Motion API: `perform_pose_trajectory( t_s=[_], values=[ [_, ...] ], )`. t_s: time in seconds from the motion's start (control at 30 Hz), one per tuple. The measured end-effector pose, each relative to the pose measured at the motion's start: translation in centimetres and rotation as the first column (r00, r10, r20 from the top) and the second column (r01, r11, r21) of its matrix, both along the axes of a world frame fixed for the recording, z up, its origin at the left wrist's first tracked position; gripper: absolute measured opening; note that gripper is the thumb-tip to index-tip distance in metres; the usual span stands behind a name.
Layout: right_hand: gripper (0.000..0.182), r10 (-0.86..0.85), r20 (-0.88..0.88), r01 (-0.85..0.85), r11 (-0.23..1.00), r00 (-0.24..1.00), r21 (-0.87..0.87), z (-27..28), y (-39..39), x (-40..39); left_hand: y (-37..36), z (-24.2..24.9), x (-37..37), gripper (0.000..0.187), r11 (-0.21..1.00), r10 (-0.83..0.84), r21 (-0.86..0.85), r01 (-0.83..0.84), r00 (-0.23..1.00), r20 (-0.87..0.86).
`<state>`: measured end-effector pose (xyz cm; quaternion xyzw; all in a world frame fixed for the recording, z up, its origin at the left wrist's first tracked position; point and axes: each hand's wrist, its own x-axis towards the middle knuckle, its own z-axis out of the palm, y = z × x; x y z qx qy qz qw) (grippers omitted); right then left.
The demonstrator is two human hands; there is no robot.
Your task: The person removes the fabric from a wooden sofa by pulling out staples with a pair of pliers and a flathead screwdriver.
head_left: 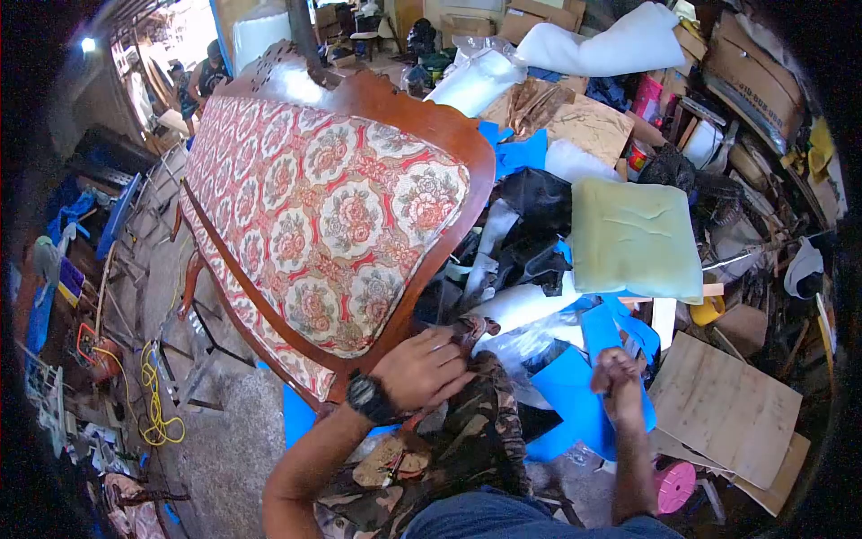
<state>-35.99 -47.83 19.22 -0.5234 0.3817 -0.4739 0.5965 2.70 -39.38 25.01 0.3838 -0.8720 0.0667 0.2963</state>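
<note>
A head-worn camera looks down at a long upholstered wooden sofa (314, 207) standing on a gritty workshop floor. Its long axis runs diagonally, from the near end by the person's knees up and away toward the far left corner of the view, where a doorway glows bright. The sofa's back and seat are covered in red and cream fabric printed with rose medallions, framed by a polished reddish-brown wooden rail that curves around the near end; carved legs show below its left side. The left hand (422, 366), a black wristwatch (370, 396) on its wrist, rests with curled fingers on the sofa's near wooden rail; whether it grips anything small cannot be told. The right hand (618, 370) hangs right of the sofa's near end, closed into a loose fist over blue sheeting (575, 395), its contents hidden. Further right of the sofa lie a pale green foam cushion (636, 235) and plywood boards (723, 409).
</note>
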Motion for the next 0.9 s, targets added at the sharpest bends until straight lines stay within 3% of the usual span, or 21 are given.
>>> perform_pose_trajectory(
  t_s=[0.03, 0.07, 0.1, 0.17, 0.23, 0.3, 0.33, 0.37, 0.4, 0.43, 0.47, 0.53, 0.57, 0.63, 0.67, 0.73, 0.83, 0.9],
  values=[
    [0.02, -0.084, -0.157, 0.092, 0.995, 0.984, 0.041, -2.7, -1.3, -3.8, 1.0, -0.7, 1.1, 0.018, 1.0, 0.022, 0.015, -0.021, 1.0, -0.011],
    [0.024, -0.165, -0.34, 0.185, 0.982, 0.926, 0.027, -6.9, -2.1, -7.8, 2.3, -1.9, 2.2, 0.018, 0.999, 0.044, 0.031, -0.043, 0.999, -0.027],
    [0.027, -0.178, -0.593, 0.154, 0.984, 0.786, -0.091, -10.6, -2.3, -12.0, 4.0, -3.5, 3.2, 0.018, 0.996, 0.069, 0.052, -0.067, 0.997, -0.043],
    [0.031, -0.159, -0.557, 0.293, 0.943, 0.815, 0.158, -17.0, -1.0, -16.3, 8.2, -7.8, 4.7, 0.014, 0.967, 0.161, 0.205, -0.151, 0.986, -0.033],
    [0.032, -0.156, -0.496, 0.355, 0.872, 0.854, 0.337, -18.8, 0.7, -15.9, 11.0, -8.7, 4.0, 0.011, 0.961, 0.191, 0.222, -0.162, 0.975, -0.116],
    [0.02, -0.051, -0.517, 0.284, 0.88, 0.854, 0.382, -19.5, 1.2, -12.1, 12.6, -8.3, 2.7, 0.012, 0.942, 0.283, 0.243, -0.23, 0.935, -0.214],
    [0.015, -0.022, -0.385, 0.127, 0.96, 0.923, 0.25, -19.9, 1.9, -10.0, 12.9, -7.8, 1.2, 0.016, 0.922, 0.358, 0.253, -0.292, 0.893, -0.273],
    [0.012, 0.027, -0.467, 0.087, 0.971, 0.884, 0.222, -18.4, 1.6, -6.5, 13.0, -7.6, -0.1, 0.021, 0.898, 0.428, 0.262, -0.354, 0.841, -0.332],
    [0.015, 0.037, -0.279, 0.045, 0.958, 0.959, 0.282, -18.7, 0.7, -4.0, 13.0, -8.3, -0.7, 0.02, 0.896, 0.422, 0.314, -0.314, 0.821, -0.384],
    [0.019, 0.067, -0.384, 0.018, 0.977, 0.921, 0.213, -19.1, -0.5, -1.5, 12.9, -8.7, -1.5, 0.02, 0.911, 0.388, 0.304, -0.278, 0.83, -0.401],
    [0.019, -0.019, -0.536, 0.003, 1.0, 0.844, -0.031, -18.5, -1.8, 2.0, 12.7, -8.8, -2.3, 0.021, 0.924, 0.354, 0.294, -0.244, 0.838, -0.415],
    [0.02, 0.032, -0.218, -0.006, 0.993, 0.975, 0.118, -14.7, -4.3, 8.8, 12.2, -8.6, -3.7, 0.022, 0.939, 0.308, 0.285, -0.194, 0.845, -0.437],
    [0.021, -0.001, -0.365, -0.062, 0.985, 0.931, -0.16, -12.4, -5.5, 11.4, 12.3, -8.1, -4.5, 0.022, 0.941, 0.298, 0.289, -0.178, 0.842, -0.449],
    [0.022, 0.022, -0.083, -0.045, 0.958, 0.996, -0.285, -5.6, -6.6, 17.3, 12.4, -8.1, -5.8, 0.019, 0.943, 0.299, 0.284, -0.174, 0.818, -0.491],
    [0.019, 0.039, -0.089, -0.059, 0.97, 0.995, -0.236, -2.1, -7.1, 19.0, 12.7, -8.4, -6.4, 0.017, 0.942, 0.311, 0.277, -0.187, 0.795, -0.521],
    [0.014, -0.046, 0.041, 0.059, 0.894, 0.998, -0.443, 1.4, -9.1, 22.7, 13.0, -6.4, -7.0, 0.013, 0.918, 0.381, 0.307, -0.25, 0.768, -0.515],
    [0.012, -0.098, 0.192, 0.189, 0.819, 0.976, -0.542, 3.0, -12.7, 26.9, 13.1, -6.6, -7.4, 0.009, 0.892, 0.427, 0.372, -0.257, 0.745, -0.511],
    [0.013, -0.095, 0.212, 0.191, 0.845, 0.973, -0.499, 3.2, -14.2, 28.3, 12.6, -6.0, -7.7, 0.013, 0.864, 0.442, 0.447, -0.233, 0.777, -0.449]
  ],
)
